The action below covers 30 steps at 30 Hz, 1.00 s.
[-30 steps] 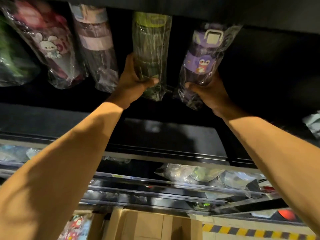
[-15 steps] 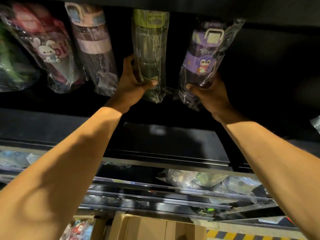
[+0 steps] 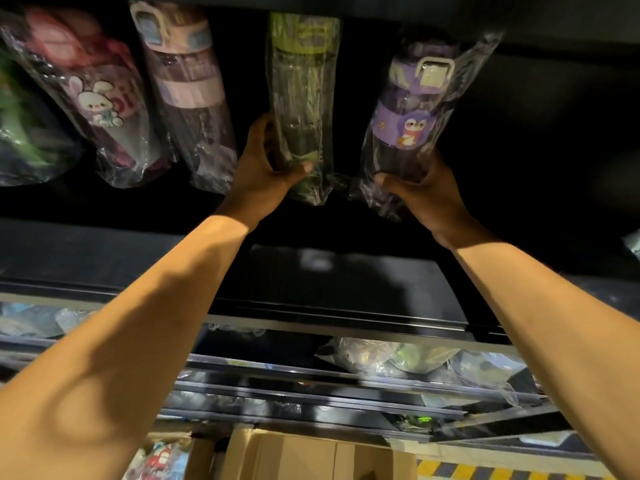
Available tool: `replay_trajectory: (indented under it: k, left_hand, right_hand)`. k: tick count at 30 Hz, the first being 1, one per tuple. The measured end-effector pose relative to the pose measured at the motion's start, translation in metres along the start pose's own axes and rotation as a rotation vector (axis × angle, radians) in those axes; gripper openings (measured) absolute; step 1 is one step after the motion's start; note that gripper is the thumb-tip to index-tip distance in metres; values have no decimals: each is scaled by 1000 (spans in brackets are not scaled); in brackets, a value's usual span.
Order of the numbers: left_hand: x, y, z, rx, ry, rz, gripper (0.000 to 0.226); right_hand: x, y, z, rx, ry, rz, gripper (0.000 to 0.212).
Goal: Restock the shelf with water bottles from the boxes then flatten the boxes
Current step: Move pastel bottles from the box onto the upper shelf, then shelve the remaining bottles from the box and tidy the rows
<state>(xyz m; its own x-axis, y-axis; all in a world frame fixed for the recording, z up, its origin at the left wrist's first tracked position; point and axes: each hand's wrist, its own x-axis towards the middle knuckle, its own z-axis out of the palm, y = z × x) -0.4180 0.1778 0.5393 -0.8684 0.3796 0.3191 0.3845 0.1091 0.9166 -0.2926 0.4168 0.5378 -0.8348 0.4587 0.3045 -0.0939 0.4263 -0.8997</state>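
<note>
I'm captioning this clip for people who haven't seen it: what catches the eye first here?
Two hands reach up mid-view: the left hand grips a green-lidded bottle in clear plastic wrap, the right hand a purple penguin bottle beside it. Further left a wrapped bunny bottle stands tilted on the dark shelf; a cardboard box sits at the bottom edge.

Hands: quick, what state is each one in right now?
Left hand: grips the bagged green-lidded water bottle.
Right hand: grips the bagged purple penguin water bottle.
</note>
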Motion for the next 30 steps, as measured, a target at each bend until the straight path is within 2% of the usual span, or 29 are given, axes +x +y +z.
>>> replay_trajectory:
  k: [3,6,10,13,17,20,25,30]
  left_hand:
    - [-12,10,-8,38,16,-45,101]
    - [-38,25,-22,155,49,-68,98]
    - [-92,54,-49,415,-22,-45,71]
    - [-145,75,-75,596,-82,9,60]
    - [-215,90,-118,622,-95,174,52]
    - [-264,95,-151,634,-121,170,51]
    - [-351,104,-196,634,-182,15,47]
    - [-457,106,-248,684,-171,-69,52]
  right_hand:
    - [-10,-11,-3,-48,-25,28,95]
    - [-33,-29,-7,-137,25,56,81]
    - [-92,-59,-19,-297,129,130,74]
    - [-154,-85,-29,-540,77,91,67]
    - [-252,-127,-25,-686,72,-5,68]
    - [-324,-150,-11,-797,87,-31,67]
    - [-445,-182,27,-752,60,87,66]
    - [-555,-202,69,-669,-77,193,69]
